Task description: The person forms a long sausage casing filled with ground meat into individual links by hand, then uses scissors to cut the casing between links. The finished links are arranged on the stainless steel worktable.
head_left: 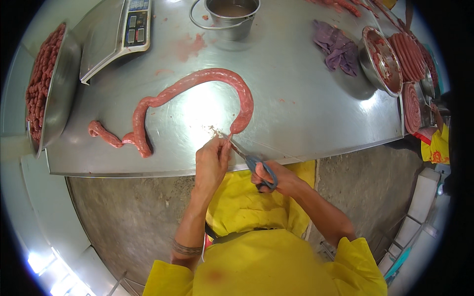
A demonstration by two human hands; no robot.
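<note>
A long raw sausage (pixel 212 75) curves across the steel table, its casing twisted in places toward the left end. My left hand (pixel 212 160) pinches the tied-looking tip of the sausage near the table's front edge. In my right hand (pixel 279 177) is a pair of scissors (pixel 254 163) with blue-grey handles. The blades point up and left and meet the sausage end beside my left fingertips. Whether they are open or closed around it I cannot tell. A few pale scraps of string or casing (pixel 214 131) lie just beyond my left fingers.
A digital scale (pixel 133 29) and a deep tray of small sausages (pixel 61 84) stand at the left. At the far middle is a metal bucket (pixel 234 29) of cloudy liquid. A purple cloth (pixel 338 47), a steel bowl (pixel 368 49) and coiled sausages (pixel 407 56) are at the right, near another person's yellow garment (pixel 437 145).
</note>
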